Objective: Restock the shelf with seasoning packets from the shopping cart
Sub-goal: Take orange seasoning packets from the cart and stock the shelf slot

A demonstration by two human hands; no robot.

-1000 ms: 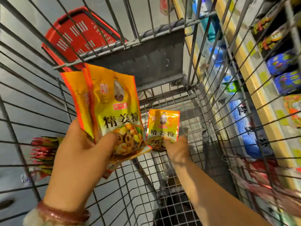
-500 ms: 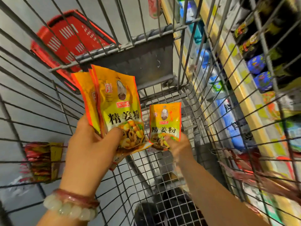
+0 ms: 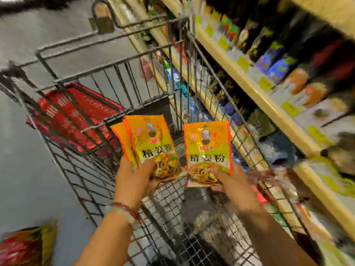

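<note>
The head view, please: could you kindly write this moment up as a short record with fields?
left hand: grips a small stack of yellow-orange plastic seasoning packets
right hand: holds one matching yellow-orange packet by its lower edge
position: both held above the grey wire shopping cart
beyond cart: red plastic basket
right side: yellow-edged store shelf, goods blurred

Upright yellow seasoning packets (image 3: 208, 148) above cart (image 3: 107, 77)

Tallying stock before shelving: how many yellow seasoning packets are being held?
3 visible: two overlapped in the left hand, front packet and back packet, one packet in the right hand. More may hide behind.
</note>
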